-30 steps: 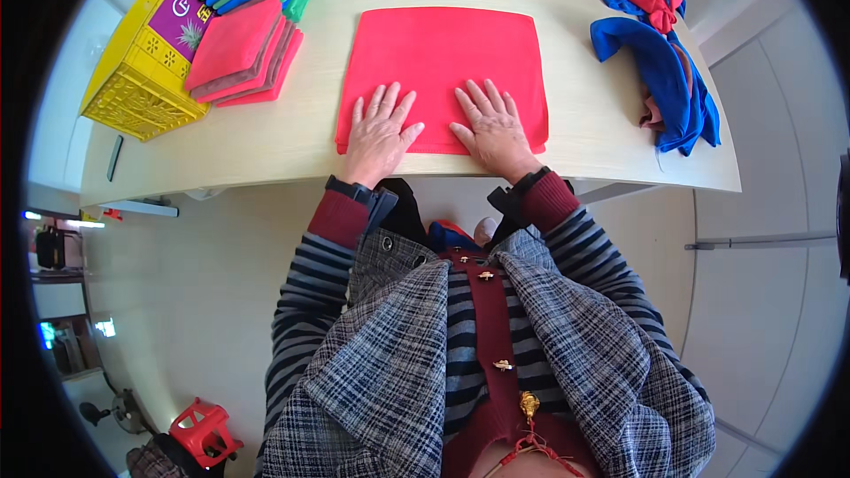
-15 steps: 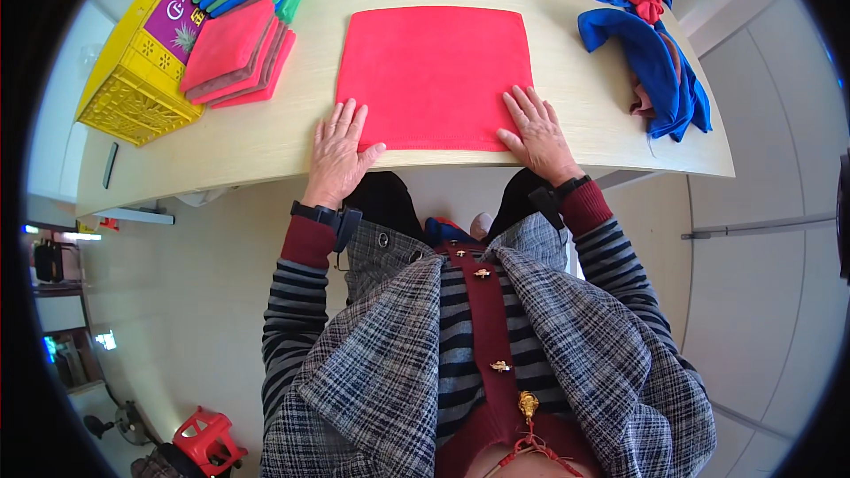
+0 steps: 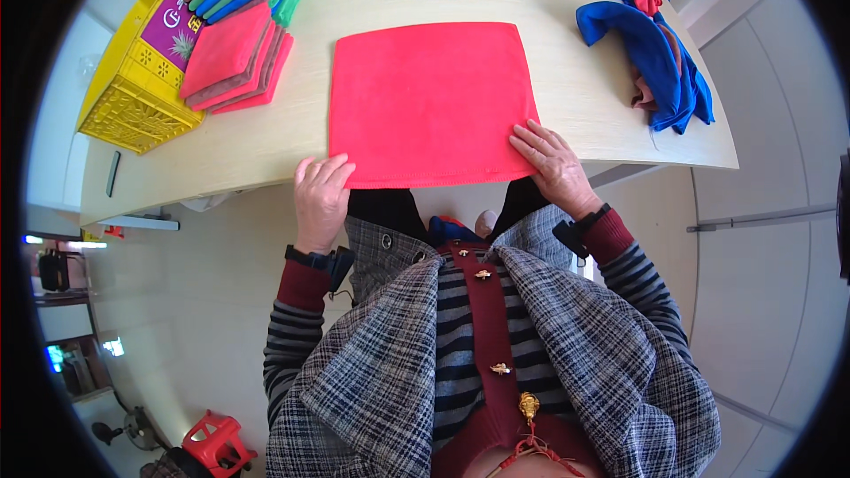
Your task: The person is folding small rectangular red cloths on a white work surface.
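Note:
A red cloth (image 3: 429, 102) lies spread flat on the light wooden table (image 3: 575, 97), its near edge along the table's front edge. My left hand (image 3: 320, 199) pinches the cloth's near left corner with the fingers curled over the edge. My right hand (image 3: 553, 164) grips the near right corner, fingers on top of the cloth. Both hands sit at the table's front edge, apart from each other.
A stack of folded red and brown cloths (image 3: 232, 62) lies at the left, beside a yellow crate (image 3: 142, 71) holding folded coloured cloths. A heap of blue and red cloths (image 3: 651, 26) lies at the far right. A red stool (image 3: 217, 443) stands on the floor.
My hands have slid apart from the middle of the cloth's near edge out to its two near corners and now hold them. The cloth stays flat.

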A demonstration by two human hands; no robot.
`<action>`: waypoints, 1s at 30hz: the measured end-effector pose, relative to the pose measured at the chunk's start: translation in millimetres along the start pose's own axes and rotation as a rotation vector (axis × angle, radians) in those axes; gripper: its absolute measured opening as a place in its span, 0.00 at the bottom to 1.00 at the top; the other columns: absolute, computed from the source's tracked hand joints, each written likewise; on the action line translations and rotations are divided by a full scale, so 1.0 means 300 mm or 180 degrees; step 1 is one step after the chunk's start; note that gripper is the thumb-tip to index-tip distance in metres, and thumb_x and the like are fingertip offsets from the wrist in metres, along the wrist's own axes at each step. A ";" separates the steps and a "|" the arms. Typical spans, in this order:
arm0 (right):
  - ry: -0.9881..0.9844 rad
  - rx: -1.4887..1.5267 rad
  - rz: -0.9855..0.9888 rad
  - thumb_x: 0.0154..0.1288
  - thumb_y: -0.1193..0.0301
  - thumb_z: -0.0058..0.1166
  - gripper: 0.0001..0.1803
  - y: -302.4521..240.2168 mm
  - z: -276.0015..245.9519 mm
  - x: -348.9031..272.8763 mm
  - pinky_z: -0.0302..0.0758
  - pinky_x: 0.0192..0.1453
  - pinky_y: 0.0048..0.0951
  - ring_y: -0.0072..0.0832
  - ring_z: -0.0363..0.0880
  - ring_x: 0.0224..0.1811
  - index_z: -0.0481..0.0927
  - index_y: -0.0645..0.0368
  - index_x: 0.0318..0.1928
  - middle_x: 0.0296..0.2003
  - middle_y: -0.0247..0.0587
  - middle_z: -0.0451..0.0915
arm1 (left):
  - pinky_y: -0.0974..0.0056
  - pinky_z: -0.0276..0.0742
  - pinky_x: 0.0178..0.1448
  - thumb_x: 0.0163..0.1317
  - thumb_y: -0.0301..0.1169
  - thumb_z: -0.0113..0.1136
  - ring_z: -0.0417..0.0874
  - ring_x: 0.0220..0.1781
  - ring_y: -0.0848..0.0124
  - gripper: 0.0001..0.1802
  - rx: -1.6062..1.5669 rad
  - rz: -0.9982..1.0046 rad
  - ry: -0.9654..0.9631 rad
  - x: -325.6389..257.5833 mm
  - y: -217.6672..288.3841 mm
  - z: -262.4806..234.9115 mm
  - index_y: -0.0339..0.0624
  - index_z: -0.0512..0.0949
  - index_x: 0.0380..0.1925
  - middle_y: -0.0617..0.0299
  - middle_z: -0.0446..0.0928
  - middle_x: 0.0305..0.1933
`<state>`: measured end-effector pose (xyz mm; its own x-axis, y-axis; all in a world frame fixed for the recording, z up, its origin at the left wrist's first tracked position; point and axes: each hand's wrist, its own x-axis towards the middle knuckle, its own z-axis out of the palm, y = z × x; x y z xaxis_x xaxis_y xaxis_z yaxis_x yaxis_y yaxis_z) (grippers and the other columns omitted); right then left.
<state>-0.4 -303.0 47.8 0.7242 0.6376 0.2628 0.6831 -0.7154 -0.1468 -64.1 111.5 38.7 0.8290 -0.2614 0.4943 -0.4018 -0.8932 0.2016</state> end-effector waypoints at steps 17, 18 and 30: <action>-0.0822 0.1957 0.1296 0.70 0.66 0.62 0.16 0.339 -0.106 0.455 0.79 0.45 0.26 0.23 0.81 0.34 0.85 0.67 0.48 0.33 0.37 0.87 | 0.67 0.76 0.37 0.62 0.31 0.70 0.78 0.31 0.80 0.14 -0.2115 -0.1623 -0.0475 0.398 -0.329 0.085 0.28 0.83 0.38 0.62 0.83 0.30; -0.0759 0.2017 0.1555 0.69 0.64 0.62 0.18 0.373 -0.063 0.479 0.80 0.45 0.27 0.25 0.83 0.35 0.85 0.67 0.49 0.34 0.40 0.87 | 0.66 0.77 0.37 0.62 0.31 0.70 0.79 0.31 0.78 0.14 -0.2239 -0.1692 -0.0426 0.431 -0.352 0.128 0.28 0.83 0.37 0.59 0.83 0.30; 0.0216 0.2326 0.2519 0.68 0.57 0.62 0.27 0.327 0.068 0.428 0.81 0.41 0.33 0.33 0.85 0.33 0.79 0.67 0.57 0.32 0.44 0.86 | 0.59 0.78 0.39 0.63 0.36 0.69 0.84 0.31 0.66 0.22 -0.1928 -0.2064 0.0149 0.343 -0.403 0.299 0.36 0.79 0.53 0.52 0.84 0.31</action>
<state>161.4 -285.5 47.7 0.9935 0.0360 -0.1078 -0.0693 -0.5594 -0.8260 104.7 159.8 -10.8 0.9536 0.2558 0.1589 -0.0065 -0.5101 0.8601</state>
